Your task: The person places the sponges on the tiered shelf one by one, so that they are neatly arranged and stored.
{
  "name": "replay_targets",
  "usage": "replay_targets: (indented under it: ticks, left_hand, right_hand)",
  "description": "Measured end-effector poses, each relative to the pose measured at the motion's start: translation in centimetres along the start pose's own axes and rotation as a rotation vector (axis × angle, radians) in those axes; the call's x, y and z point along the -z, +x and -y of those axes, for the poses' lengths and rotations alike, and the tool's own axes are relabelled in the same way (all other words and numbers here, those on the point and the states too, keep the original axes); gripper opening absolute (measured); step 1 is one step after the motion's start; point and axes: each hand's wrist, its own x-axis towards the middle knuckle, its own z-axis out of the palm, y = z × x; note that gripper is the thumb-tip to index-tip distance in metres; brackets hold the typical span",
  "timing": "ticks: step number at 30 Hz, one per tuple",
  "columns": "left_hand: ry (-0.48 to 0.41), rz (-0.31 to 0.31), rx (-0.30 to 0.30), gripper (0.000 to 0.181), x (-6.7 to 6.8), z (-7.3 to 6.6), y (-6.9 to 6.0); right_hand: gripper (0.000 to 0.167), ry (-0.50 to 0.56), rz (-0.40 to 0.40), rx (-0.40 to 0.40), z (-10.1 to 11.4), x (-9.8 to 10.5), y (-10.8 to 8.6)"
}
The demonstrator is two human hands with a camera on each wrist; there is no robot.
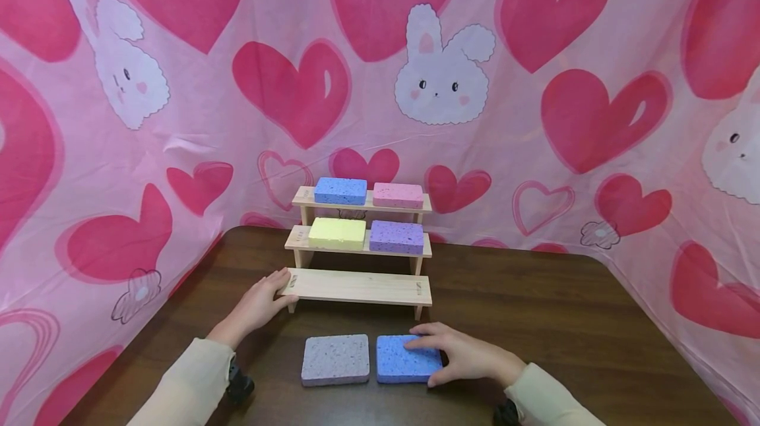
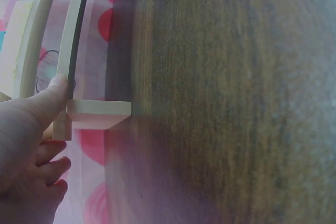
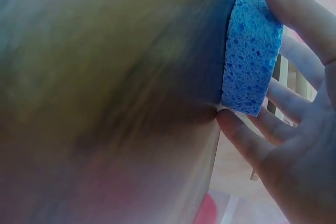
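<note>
My left hand (image 1: 259, 302) grips the left end of the lowest board of a three-step wooden stand (image 1: 356, 286). In the left wrist view its thumb (image 2: 55, 90) lies against the board's edge. At the front, my right hand (image 1: 466, 353) reaches across the right part of a blue sponge (image 1: 400, 361) lying on the table. Its thumb is at the near side and its other fingers are over the top and far side. The right wrist view has that sponge (image 3: 252, 51) between thumb and fingers. A grey sponge (image 1: 335, 360) lies just left of it.
On the middle step sit a yellow sponge (image 1: 337, 233) and a purple sponge (image 1: 396, 237). The top step bears another blue sponge (image 1: 340, 190) and a pink sponge (image 1: 398, 195). A pink heart-patterned cloth (image 1: 368, 103) hangs behind the brown table (image 1: 534, 307).
</note>
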Motion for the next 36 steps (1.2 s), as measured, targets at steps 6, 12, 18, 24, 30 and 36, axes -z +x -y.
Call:
replay_targets:
  ticks: [6,12,18,24,30,36]
  left_hand:
    - [0.004,0.003,0.003,0.062,0.1,0.0,0.0]
    - [0.008,0.003,0.005,0.062,0.2,0.0,0.0]
    - [0.011,-0.004,-0.002,0.062,0.2,0.0,0.0]
    - [0.016,-0.009,-0.010,0.061,0.1,0.1,0.1]
    - [0.016,-0.003,-0.002,0.062,0.0,0.2,0.1]
    - [0.014,0.001,-0.007,0.061,0.2,-0.2,0.0]
  right_hand:
    - [0.053,-0.015,0.006,-0.012,0.0,0.0,0.0]
    - [0.052,-0.041,-0.011,-0.008,-0.2,-0.1,0.0]
    - [0.051,-0.035,-0.011,-0.028,-0.1,0.2,-0.1]
    - [0.051,-0.022,-0.009,-0.054,0.1,0.6,-0.1]
    - [0.051,-0.033,-0.021,-0.059,0.3,1.0,-0.3]
    - [0.048,-0.023,-0.039,-0.049,0.5,1.6,-0.5]
